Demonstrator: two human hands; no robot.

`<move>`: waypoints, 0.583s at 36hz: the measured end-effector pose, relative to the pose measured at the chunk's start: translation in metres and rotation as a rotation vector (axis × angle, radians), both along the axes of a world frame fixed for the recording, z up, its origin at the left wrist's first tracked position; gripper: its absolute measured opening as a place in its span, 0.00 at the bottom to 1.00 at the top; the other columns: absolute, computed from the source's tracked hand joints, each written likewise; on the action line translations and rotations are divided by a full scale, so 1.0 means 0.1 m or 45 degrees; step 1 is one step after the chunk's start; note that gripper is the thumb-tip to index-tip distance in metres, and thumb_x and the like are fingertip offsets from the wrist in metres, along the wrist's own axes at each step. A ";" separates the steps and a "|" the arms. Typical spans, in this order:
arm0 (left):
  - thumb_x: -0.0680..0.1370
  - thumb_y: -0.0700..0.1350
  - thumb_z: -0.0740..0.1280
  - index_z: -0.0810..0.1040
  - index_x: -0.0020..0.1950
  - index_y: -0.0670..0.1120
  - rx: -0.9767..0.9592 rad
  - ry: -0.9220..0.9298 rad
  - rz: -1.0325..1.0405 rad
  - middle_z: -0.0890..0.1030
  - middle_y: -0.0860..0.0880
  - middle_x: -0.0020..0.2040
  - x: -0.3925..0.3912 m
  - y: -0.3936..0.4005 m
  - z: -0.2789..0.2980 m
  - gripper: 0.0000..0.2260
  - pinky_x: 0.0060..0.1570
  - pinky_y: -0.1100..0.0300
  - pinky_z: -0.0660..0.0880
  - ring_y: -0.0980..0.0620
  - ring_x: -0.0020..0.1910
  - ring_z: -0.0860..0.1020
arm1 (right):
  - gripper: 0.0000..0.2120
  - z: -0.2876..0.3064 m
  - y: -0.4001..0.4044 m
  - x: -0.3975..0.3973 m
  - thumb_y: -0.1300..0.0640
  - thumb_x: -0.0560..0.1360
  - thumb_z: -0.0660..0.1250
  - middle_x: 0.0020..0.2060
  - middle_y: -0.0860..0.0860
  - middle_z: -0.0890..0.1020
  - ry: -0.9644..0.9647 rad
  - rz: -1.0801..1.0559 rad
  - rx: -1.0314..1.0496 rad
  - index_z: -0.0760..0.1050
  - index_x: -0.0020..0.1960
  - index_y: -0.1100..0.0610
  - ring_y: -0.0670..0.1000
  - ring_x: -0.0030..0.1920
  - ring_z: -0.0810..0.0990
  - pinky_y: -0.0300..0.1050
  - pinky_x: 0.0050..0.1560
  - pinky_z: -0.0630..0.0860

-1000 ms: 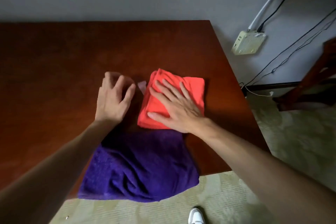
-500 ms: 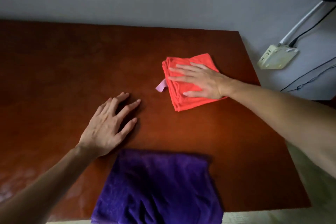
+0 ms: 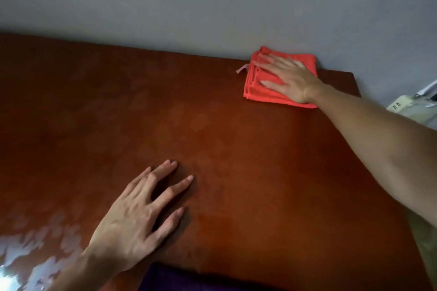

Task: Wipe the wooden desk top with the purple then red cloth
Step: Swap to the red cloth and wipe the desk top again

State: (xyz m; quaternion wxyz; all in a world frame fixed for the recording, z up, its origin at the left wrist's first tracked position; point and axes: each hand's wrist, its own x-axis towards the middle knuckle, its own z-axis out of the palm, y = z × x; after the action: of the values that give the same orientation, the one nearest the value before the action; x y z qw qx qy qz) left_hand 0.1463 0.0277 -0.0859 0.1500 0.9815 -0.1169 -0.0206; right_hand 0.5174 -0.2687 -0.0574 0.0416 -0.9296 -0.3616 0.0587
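Note:
The folded red cloth (image 3: 259,91) lies at the far right corner of the wooden desk top (image 3: 236,144), touching the wall. My right hand (image 3: 289,80) presses flat on it, fingers spread and pointing left. A small pale tag sticks out of the cloth's left edge. My left hand (image 3: 138,216) rests palm down on the bare wood near the front, fingers apart, holding nothing. Only a dark strip of the purple cloth (image 3: 179,281) shows at the bottom edge, just behind my left wrist.
A grey wall (image 3: 212,2) runs along the desk's back edge. A white plastic box (image 3: 408,107) with cables sits beyond the desk's right edge. Bright glare marks the wood at the lower left.
My right hand has slid the red cloth from the middle of the desk to the far right corner. The left hand stayed planted on the wood while the view moved forward.

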 end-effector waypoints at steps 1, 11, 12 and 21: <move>0.85 0.61 0.51 0.59 0.82 0.58 -0.003 -0.004 0.000 0.62 0.49 0.79 0.01 0.00 0.00 0.25 0.78 0.49 0.54 0.53 0.82 0.55 | 0.41 0.00 0.00 0.00 0.22 0.74 0.40 0.83 0.42 0.52 -0.005 -0.009 0.009 0.52 0.83 0.37 0.48 0.83 0.50 0.56 0.80 0.47; 0.85 0.62 0.49 0.59 0.82 0.58 -0.037 -0.045 -0.028 0.62 0.47 0.80 0.02 0.02 -0.02 0.25 0.80 0.55 0.46 0.55 0.82 0.52 | 0.32 -0.14 0.35 -0.59 0.32 0.83 0.48 0.84 0.44 0.48 -0.041 -0.318 0.015 0.47 0.84 0.41 0.49 0.83 0.44 0.59 0.81 0.41; 0.85 0.62 0.49 0.59 0.82 0.57 -0.049 -0.062 -0.027 0.63 0.47 0.80 0.02 0.01 -0.02 0.26 0.80 0.56 0.46 0.54 0.82 0.54 | 0.32 -0.15 0.40 -0.72 0.32 0.83 0.48 0.84 0.44 0.48 -0.040 -0.325 0.021 0.47 0.84 0.41 0.49 0.84 0.43 0.59 0.81 0.42; 0.82 0.60 0.56 0.66 0.75 0.48 -0.279 -0.190 0.107 0.69 0.48 0.69 -0.03 0.00 -0.03 0.25 0.65 0.53 0.66 0.47 0.68 0.72 | 0.41 -0.23 0.81 -2.29 0.27 0.74 0.38 0.84 0.44 0.51 -0.082 -0.261 0.069 0.51 0.84 0.41 0.48 0.84 0.45 0.61 0.81 0.44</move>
State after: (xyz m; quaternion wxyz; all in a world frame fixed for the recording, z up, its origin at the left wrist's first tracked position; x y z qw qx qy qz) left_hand 0.1429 0.0282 -0.0887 0.2478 0.9621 -0.0880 0.0715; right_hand 0.2881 -0.1873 -0.0800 0.0607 -0.9616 -0.2674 0.0144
